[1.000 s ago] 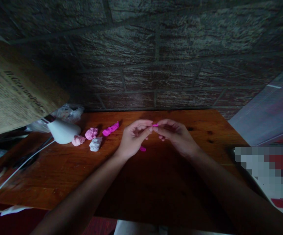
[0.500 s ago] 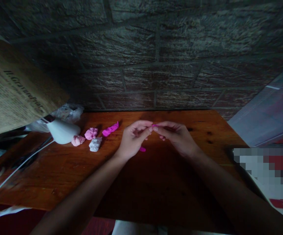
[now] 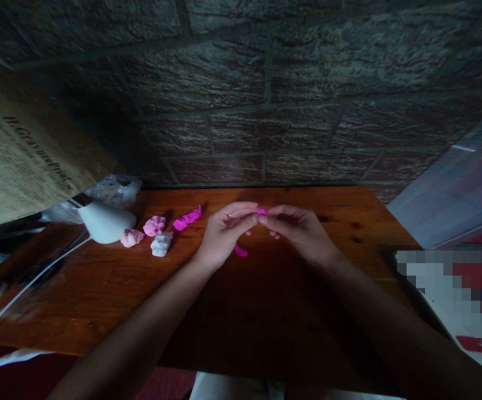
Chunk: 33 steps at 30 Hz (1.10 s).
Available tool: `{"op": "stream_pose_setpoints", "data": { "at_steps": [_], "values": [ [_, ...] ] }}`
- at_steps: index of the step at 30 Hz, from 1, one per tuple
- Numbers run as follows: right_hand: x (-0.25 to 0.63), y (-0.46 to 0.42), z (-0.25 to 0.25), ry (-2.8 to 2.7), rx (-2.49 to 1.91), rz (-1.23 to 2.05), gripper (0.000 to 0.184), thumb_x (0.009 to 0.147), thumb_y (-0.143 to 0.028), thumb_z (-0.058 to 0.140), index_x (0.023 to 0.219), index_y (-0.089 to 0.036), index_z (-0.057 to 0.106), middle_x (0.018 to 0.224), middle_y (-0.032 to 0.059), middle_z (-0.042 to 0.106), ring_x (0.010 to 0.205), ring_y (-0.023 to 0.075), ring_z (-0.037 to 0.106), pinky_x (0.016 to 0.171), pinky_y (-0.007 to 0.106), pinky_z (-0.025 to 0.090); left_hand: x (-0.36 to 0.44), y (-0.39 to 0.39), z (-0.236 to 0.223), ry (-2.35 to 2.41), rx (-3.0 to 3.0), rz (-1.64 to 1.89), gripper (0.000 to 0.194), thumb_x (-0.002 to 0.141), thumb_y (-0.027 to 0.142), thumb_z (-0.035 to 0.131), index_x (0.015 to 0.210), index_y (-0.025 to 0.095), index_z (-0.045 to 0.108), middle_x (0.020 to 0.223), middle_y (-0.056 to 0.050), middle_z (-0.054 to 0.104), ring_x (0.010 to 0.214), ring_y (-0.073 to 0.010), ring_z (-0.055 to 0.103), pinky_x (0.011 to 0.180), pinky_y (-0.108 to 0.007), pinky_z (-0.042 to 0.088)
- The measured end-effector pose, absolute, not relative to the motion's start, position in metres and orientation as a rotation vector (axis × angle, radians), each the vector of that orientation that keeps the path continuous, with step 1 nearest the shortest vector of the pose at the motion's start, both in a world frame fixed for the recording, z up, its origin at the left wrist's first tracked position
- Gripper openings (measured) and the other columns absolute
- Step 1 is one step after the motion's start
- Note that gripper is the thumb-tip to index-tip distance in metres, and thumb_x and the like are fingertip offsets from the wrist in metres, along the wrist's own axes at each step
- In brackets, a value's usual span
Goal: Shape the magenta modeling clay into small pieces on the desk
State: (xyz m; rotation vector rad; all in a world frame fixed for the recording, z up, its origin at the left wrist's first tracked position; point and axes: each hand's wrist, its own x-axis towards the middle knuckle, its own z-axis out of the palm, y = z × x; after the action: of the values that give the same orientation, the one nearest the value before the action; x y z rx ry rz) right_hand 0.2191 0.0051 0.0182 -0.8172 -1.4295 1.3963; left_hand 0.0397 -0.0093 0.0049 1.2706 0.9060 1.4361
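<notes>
Wooden table; hands pinch soft magenta clay.

On the table, the left hand and right hand meet near the back edge at its middle, pinching a clay bit between them. A clay scrap lies under the left hand. Toward the back-left corner lie a clay roll and three clay lumps, with a lamp base left of them.
</notes>
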Motion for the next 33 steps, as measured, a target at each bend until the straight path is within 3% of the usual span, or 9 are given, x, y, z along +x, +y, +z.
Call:
{"op": "stream_pose_setpoints", "data": {
  "at_steps": [7, 33],
  "values": [
    [0.2196, 0.0074, 0.0146, -1.441, -0.821, 1.410, 0.027, 0.073, -0.044, 0.088, 0.087, -0.023, 0.080, 0.079, -0.0002, 0.074, 0.063, 0.0112, 0.058, 0.061, 0.027, 0.048, 0.0420, -0.0088, 0.0082, 0.837, 1.179, 1.468, 0.026, 0.071, 0.027, 0.090, 0.093, 0.021, 0.078, 0.088, -0.002, 0.079, 0.073, -0.0109, 0.067, 0.059, -0.019, 0.050],
    [0.2186, 0.0070, 0.0161, -1.380, -0.806, 1.504, 0.028, 0.071, -0.045, 0.089, 0.091, -0.026, 0.084, 0.083, 0.0006, 0.076, 0.064, 0.0105, 0.058, 0.059, 0.025, 0.047, 0.0417, -0.0095, 0.0107, 0.888, 1.159, 1.469, 0.028, 0.073, 0.033, 0.089, 0.095, 0.020, 0.077, 0.082, -0.001, 0.076, 0.072, -0.0112, 0.066, 0.059, -0.020, 0.048]
  ]
}}
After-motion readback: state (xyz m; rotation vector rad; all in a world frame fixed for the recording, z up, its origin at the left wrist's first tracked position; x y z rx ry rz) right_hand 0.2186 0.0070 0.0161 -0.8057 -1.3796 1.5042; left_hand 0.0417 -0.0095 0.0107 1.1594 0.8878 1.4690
